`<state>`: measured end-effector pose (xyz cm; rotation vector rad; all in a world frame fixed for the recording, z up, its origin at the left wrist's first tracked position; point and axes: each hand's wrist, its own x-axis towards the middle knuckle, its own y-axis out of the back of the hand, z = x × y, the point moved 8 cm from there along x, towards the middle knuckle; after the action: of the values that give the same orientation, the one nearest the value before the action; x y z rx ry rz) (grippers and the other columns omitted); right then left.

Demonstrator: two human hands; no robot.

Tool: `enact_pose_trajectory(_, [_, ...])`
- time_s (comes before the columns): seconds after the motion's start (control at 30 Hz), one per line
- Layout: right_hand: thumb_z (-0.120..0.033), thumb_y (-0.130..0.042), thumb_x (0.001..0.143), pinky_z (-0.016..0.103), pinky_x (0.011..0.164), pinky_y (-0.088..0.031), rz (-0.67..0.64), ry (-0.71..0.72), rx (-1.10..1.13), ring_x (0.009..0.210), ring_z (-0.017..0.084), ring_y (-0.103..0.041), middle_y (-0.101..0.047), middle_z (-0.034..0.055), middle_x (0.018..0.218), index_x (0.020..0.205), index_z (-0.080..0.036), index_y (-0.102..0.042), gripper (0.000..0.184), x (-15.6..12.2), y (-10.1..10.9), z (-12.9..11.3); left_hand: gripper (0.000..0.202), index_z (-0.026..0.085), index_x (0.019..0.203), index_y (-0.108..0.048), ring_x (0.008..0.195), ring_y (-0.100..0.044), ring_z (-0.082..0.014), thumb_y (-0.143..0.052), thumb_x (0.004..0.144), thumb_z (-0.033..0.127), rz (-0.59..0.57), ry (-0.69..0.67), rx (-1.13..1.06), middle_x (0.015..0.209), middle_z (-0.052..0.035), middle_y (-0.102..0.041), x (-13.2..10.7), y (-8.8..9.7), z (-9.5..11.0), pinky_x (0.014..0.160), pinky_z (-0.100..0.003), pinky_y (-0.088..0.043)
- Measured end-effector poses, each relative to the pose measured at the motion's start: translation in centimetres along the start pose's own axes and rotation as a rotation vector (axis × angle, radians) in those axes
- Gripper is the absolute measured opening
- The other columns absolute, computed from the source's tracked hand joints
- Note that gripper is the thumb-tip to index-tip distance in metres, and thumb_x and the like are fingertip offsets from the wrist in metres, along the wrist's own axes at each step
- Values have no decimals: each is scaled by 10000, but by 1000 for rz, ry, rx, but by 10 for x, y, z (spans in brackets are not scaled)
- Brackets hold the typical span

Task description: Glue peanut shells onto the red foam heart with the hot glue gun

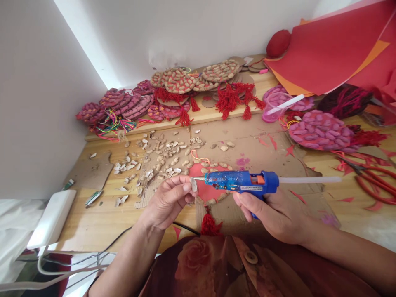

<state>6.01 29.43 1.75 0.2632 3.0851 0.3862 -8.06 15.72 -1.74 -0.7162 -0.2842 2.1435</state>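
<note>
Between thumb and fingers, my left hand (171, 199) pinches a peanut shell half (193, 185). My right hand (269, 212) is wrapped round the handle of a blue glue gun (230, 181), held level with its metal nozzle at the shell. A pale glue stick (309, 180) sticks out of the gun's back end. Below the gun lies a red disc (206, 190), partly hidden, with peanut shells along its edge. A red tassel (211, 222) hangs from the disc's near side and a looped cord (198, 157) from its far side.
Loose peanut shells (168, 147) are scattered on the cardboard (247, 142), left of centre. Finished shell-covered discs (177, 80) with tassels line the back ledge. At right are red-handled scissors (375, 183), a pink cup (274, 108) and red paper sheets (328, 53). A white power strip (52, 218) stands left.
</note>
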Motion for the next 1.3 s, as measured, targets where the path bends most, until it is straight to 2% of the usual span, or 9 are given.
enact_pose_trajectory(0.53, [-370, -413, 1051, 314, 557, -354, 36, 46, -60, 566, 139, -481, -517, -21, 603, 676, -223, -491, 410, 5, 2, -14, 338, 136, 682, -711, 659, -543, -105, -928, 636, 391, 57, -19, 18, 669, -42, -630, 0, 6, 4, 564, -173, -407])
enact_pose_trajectory(0.73, [-460, -403, 1045, 326, 566, -392, 3, -29, -33, 607, 167, -536, -572, 11, 664, 724, -227, -510, 410, 2, 0, -2, 323, 135, 681, -693, 648, -538, -88, -925, 644, 357, 93, -77, -91, 668, -4, -586, 2, 9, 9, 548, -166, -403])
enact_pose_trajectory(0.93, [-397, -385, 1047, 330, 582, -410, -42, 50, -60, 637, 182, -552, -570, 16, 669, 720, -234, -522, 390, 3, -2, -12, 335, 124, 739, -713, 632, -524, -82, -936, 627, 348, 106, -63, -136, 672, 6, -570, 4, 5, 6, 537, -175, -404])
enact_pose_trajectory(1.13, [-251, -442, 1020, 301, 626, -445, 11, 154, -60, 629, 148, -537, -589, -7, 721, 736, -237, -553, 305, 6, 1, -29, 354, 127, 754, -724, 608, -506, -71, -943, 614, 367, 121, -54, -130, 655, 1, -596, 5, 5, 5, 534, -167, -411])
enact_pose_trajectory(1.3, [-267, -436, 1031, 312, 662, -472, -8, 192, -60, 586, 144, -537, -595, -13, 700, 726, -236, -564, 332, 6, 0, -32, 385, 122, 729, -717, 600, -507, -67, -960, 577, 378, 143, -51, -122, 637, 3, -598, 5, 5, 5, 527, -161, -416])
